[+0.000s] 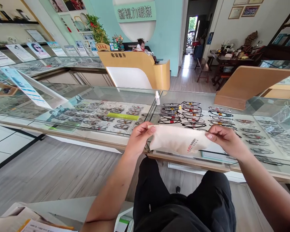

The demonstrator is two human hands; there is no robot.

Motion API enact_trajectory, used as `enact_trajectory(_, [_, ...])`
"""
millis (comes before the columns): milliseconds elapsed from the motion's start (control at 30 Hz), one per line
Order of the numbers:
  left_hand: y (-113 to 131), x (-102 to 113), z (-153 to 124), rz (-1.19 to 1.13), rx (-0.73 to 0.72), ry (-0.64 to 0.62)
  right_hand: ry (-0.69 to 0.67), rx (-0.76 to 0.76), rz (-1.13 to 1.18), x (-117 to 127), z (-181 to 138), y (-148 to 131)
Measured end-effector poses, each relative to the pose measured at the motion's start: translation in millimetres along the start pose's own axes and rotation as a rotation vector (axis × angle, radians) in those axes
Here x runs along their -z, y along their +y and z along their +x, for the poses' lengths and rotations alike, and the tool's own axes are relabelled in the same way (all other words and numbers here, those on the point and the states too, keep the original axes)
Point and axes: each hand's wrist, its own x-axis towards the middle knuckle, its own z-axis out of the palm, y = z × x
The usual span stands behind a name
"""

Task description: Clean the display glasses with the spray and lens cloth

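Observation:
A pale cream cleaning cloth with red and dark printing near its lower right hangs stretched between my hands. My left hand pinches its upper left corner between thumb and fingers. At the upper right corner, my right hand grips it the same way. The cloth is held above the front edge of the glass display counter. Beyond it, a small white bottle stands upright on the glass. A pair of dark-framed glasses lies just behind the cloth.
Rows of eyeglass frames fill the counter on both sides. A brown tilted mirror stand rises at the right. Leaning at the left is a blue-white sign. A person sits behind the wooden reception desk.

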Motion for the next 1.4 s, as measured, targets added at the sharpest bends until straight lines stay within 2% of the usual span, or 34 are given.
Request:
enact_trajectory(100, [1.8,7.5,1.1,-0.037,0.039,-0.021,-0.063,0.038,-0.001,0.5,-1.2,-2.4])
enact_trajectory(267, [6.1,16.3,3.0,-0.069,0.026,-0.048,-0.117,0.084,-0.022,1.9,-2.1,-8.3])
enact_trajectory(567, [12.2,17.0,2.1,-0.030,-0.032,0.018,-0.045,0.090,-0.148,-1.2,-1.7,-13.1])
enact_trajectory(867, [15.9,16.2,0.5,0.048,-0.127,0.092,-0.086,0.107,-0.214,-0.3,-0.3,-12.2])
enact_trajectory(1100, [13.9,20.1,3.4,0.125,-0.186,0.088,-0.133,0.116,-0.195,1.1,3.4,-13.9])
enact_trajectory(1233, [36.5,5.9,7.2,0.292,-0.219,0.017,-0.135,0.094,-0.017,-14.5,8.3,9.5])
enact_trajectory(1400, [81.1,-27.1,13.8,0.559,-0.195,-0.177,-0.133,-0.006,0.161,-54.7,11.1,49.9])
